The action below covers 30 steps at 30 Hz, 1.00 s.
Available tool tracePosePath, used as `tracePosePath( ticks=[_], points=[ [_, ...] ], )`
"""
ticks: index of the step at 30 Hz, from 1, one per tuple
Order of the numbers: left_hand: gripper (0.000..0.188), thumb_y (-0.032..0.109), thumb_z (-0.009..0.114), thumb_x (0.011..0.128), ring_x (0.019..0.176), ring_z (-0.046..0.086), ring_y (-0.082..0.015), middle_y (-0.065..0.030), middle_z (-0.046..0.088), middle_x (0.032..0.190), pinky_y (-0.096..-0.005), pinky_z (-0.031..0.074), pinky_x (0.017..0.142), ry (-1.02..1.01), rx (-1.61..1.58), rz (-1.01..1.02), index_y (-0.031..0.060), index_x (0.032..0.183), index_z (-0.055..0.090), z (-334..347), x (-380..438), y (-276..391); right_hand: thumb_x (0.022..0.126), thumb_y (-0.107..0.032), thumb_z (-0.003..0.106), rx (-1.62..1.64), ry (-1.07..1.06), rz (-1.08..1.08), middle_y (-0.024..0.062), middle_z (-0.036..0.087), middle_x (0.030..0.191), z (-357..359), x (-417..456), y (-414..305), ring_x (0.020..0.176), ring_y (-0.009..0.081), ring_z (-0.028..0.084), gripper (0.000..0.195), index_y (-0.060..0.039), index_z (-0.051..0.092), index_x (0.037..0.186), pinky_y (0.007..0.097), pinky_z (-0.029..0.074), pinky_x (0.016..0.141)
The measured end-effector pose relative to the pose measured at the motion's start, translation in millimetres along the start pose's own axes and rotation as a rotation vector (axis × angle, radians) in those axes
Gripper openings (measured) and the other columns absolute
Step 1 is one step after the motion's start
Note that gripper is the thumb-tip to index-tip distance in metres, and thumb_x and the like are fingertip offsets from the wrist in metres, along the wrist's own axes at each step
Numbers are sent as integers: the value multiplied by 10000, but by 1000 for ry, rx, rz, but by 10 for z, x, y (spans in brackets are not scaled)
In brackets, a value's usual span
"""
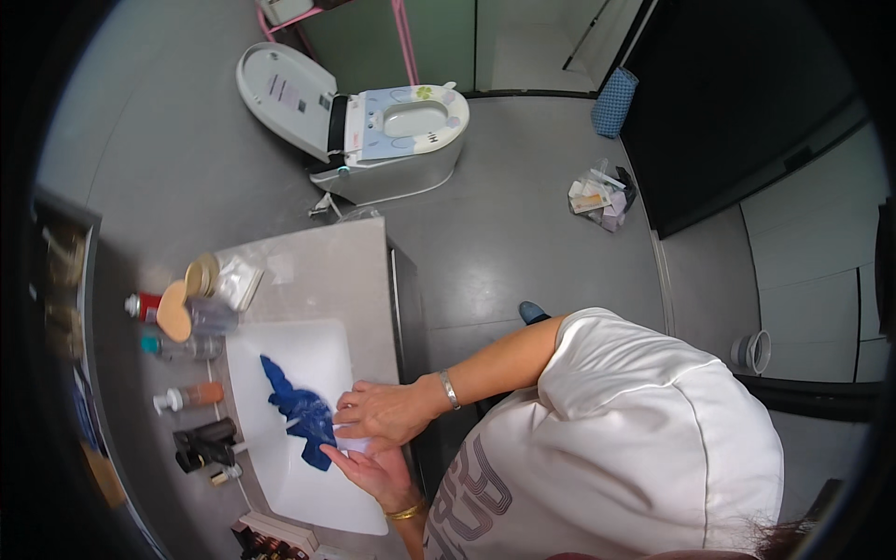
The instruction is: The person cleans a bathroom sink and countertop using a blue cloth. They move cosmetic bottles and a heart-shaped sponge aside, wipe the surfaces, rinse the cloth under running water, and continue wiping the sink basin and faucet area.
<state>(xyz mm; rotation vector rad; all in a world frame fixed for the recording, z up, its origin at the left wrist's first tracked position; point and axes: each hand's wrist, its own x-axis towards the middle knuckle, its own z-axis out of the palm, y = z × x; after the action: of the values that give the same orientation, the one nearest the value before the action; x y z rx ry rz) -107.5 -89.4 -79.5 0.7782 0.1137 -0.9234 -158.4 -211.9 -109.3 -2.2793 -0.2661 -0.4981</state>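
A wet, crumpled dark blue cloth (308,420) lies in the white washbasin (301,500), with water or suds on its middle. At the basin's near side, my right hand (388,413), with a silver bracelet at the wrist, presses down on a small whitish item (351,439). Under that item my left hand (371,472) is turned palm up, a gold bracelet at its wrist. The item is partly hidden between both hands; whether it is cloth or something else cannot be told. The left fingertips are beside the blue cloth's edge.
Behind the basin stand a black faucet (206,444), a pump bottle (189,397), other bottles (213,315) and a heart-shaped sponge (174,311). A box of small items (273,542) is at the lower left. A toilet (402,168) and a bag of rubbish (600,196) are farther off.
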Motion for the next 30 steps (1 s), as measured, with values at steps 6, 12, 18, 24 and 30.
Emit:
tracePosePath(
  ticks=[6, 12, 18, 24, 30],
  points=[
    [695, 585, 435, 876, 1200, 434, -257, -111, 453, 1287, -422, 376, 990, -129, 102, -260, 32, 1291, 371, 576, 343, -875, 780, -229, 594, 41, 93, 22, 130, 570, 1025, -702, -829, 560, 989, 293, 521, 269, -29, 586, 960, 375, 410, 849],
    [415, 316, 486, 938, 986, 606, -235, -152, 612, 1082, -335, 506, 791, -313, 785, -566, 6, 1213, 500, 1215, 764, -1999, 829, -155, 492, -14, 430, 376, 137, 608, 891, -1597, -2389, 1329, 849, 293, 604, 162, -55, 591, 909, 392, 498, 743],
    [337, 244, 513, 933, 840, 624, -159, -95, 644, 960, -264, 493, 696, -273, 993, -588, 2, 1168, 524, 1717, 1321, -2946, 873, -158, 517, 138, 902, 1389, 144, 630, 785, -2390, -4937, 1714, 680, 232, 582, 173, -43, 615, 957, 355, 466, 641],
    [331, 250, 510, 937, 819, 614, -131, -68, 647, 925, -246, 480, 685, -342, 1147, -797, 8, 1162, 527, 2051, 1689, -3632, 844, -103, 564, -192, 1126, 1683, 100, 624, 772, -2724, -6566, 1653, 697, 155, 555, 132, -46, 614, 952, 311, 460, 650],
    [322, 264, 525, 923, 812, 600, -124, -41, 639, 912, -251, 463, 699, -361, 1191, -951, 39, 1153, 543, 2266, 2163, -4338, 821, -55, 484, -397, 1174, 1801, 174, 632, 817, -2936, -7211, 1811, 749, 238, 594, 237, -62, 617, 1017, 317, 465, 730]
  ],
)
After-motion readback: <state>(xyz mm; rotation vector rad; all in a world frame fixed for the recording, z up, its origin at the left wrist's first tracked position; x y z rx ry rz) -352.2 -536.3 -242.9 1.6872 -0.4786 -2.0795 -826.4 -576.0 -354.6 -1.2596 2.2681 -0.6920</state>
